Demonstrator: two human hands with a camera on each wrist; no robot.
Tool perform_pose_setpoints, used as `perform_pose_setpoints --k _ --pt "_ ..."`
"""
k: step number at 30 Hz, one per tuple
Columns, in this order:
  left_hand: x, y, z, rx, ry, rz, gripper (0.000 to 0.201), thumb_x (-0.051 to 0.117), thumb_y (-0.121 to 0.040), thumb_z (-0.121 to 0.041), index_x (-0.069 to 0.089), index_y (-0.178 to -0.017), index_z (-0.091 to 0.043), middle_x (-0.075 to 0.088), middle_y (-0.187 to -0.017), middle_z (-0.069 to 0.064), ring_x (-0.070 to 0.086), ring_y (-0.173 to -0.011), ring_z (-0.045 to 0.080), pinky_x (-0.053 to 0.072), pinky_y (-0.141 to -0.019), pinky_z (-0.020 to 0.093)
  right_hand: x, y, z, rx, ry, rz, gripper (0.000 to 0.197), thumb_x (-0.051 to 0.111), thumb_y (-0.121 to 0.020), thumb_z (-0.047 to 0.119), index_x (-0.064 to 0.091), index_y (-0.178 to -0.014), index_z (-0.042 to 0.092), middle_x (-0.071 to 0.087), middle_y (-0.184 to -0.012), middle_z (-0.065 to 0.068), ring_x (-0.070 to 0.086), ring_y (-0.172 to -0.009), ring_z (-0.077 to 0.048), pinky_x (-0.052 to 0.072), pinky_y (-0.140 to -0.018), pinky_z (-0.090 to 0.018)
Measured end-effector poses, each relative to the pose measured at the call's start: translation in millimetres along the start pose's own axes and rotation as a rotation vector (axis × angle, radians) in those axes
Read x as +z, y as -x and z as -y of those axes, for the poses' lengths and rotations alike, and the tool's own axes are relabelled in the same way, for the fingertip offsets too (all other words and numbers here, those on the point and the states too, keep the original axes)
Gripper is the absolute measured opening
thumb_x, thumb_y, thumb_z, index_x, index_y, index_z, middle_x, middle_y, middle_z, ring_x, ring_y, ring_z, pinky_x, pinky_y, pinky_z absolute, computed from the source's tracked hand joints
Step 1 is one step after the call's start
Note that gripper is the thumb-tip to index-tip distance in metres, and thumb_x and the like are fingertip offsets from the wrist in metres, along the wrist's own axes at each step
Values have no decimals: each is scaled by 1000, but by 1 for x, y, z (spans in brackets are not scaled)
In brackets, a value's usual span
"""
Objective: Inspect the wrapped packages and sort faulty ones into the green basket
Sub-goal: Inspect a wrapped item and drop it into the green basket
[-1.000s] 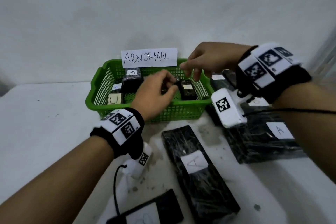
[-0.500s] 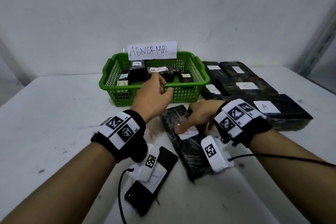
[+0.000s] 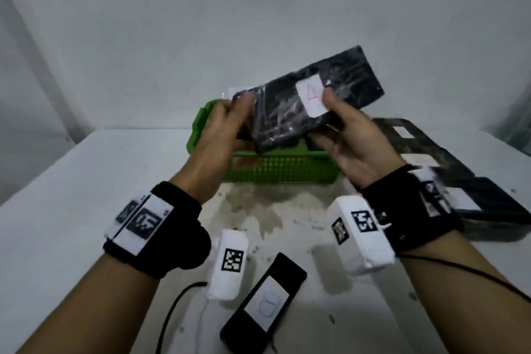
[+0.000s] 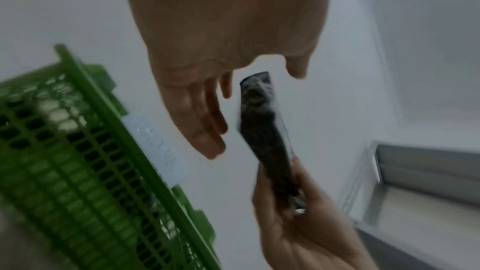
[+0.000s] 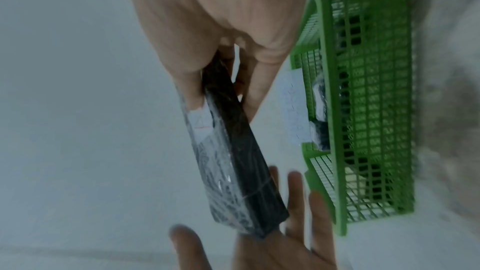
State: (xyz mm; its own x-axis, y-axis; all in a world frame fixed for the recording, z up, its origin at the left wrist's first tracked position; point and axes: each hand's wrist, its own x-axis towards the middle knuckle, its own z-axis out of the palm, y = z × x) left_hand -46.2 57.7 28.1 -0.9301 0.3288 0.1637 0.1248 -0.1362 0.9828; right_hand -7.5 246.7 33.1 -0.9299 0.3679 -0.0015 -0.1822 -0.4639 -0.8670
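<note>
A long black wrapped package (image 3: 311,98) with crinkled clear film and a white label marked "A" is held tilted in the air, its far end toward two o'clock, above the green basket (image 3: 275,169), a lattice-walled tub at twelve o'clock on the table holding smaller wrapped pieces.

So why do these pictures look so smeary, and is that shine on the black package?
Head view: wrists and table edges are motion-blurred, and the package wrap shows streaky glare. Left wrist view: the basket is smeared and soft. Right wrist view: everything blurs, the basket bends with wide-angle distortion, lighting dim and flat.
</note>
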Motion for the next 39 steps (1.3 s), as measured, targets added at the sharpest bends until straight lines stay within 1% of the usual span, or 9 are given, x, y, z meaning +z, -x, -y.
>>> perform_pose_setpoints --k 3,5,8,12,15,23,31,36,39 --pt "4 -10 2 85 86 -98 46 71 -89 -29 46 -126 -18 66 -120 2 73 -94 18 58 -55 30 15 -6 -18 -39 -6 26 58 76 -81 22 61 -134 4 72 -123 -13 73 -98 -21 61 -72 -32" --pt "-5 -23 -2 119 88 -139 40 71 -90 -19 48 -123 -16 67 -116 4 72 -87 17 52 -46 24 17 -12 -20 -83 0 40 70 78 -73 29 60 -135 4 71 -122 -12 72 -96 -21 62 -75 -35" --pt "-23 -39 -7 149 36 -76 37 68 -92 -16 49 -123 -17 68 -108 2 71 -78 12 49 -44 24 3 -26 -8 -222 38 29 66 77 -76 27 55 -135 5 71 -113 -10 71 -95 -23 62 -75 -41" --pt "-36 -52 -6 157 -76 -26 42 69 -91 -17 48 -127 -20 67 -113 1 72 -87 14 52 -50 26 -12 -38 -2 -276 375 113 33 73 -86 10 60 -114 20 76 -98 3 75 -87 -19 62 -71 -41" --pt "-35 -59 0 128 -57 -26 44 73 -87 -19 50 -125 -18 67 -114 1 73 -88 15 56 -52 27 -13 -47 -8 -247 510 130 42 80 -81 13 57 -117 16 76 -103 -3 76 -85 -20 62 -70 -41" --pt "-29 -76 8 150 40 -17 58 80 -74 -15 50 -124 -16 67 -112 4 74 -84 17 56 -49 25 -4 -65 1 -270 564 110 50 81 -81 14 54 -123 13 73 -110 -6 76 -82 -15 58 -59 -29" --pt "-34 -77 23 165 11 1 56 79 -76 -17 50 -124 -17 65 -122 10 75 -87 21 56 -50 26 -5 -64 -11 -310 577 84 53 84 -79 16 54 -122 14 73 -109 -3 76 -83 -14 59 -61 -29" --pt "-34 -73 28 193 -36 -45 51 79 -79 -14 52 -122 -13 68 -113 8 74 -82 17 54 -48 25 -8 -59 -15 -360 622 75 53 85 -77 20 56 -121 14 74 -107 -2 76 -89 -15 63 -70 -34" --pt "-27 -74 31 246 -93 -69 47 78 -82 -12 52 -121 -9 68 -104 8 72 -74 15 49 -42 24 -12 -58 -17 -426 650 22 54 87 -76 19 57 -120 11 73 -107 -6 76 -89 -20 64 -68 -38"
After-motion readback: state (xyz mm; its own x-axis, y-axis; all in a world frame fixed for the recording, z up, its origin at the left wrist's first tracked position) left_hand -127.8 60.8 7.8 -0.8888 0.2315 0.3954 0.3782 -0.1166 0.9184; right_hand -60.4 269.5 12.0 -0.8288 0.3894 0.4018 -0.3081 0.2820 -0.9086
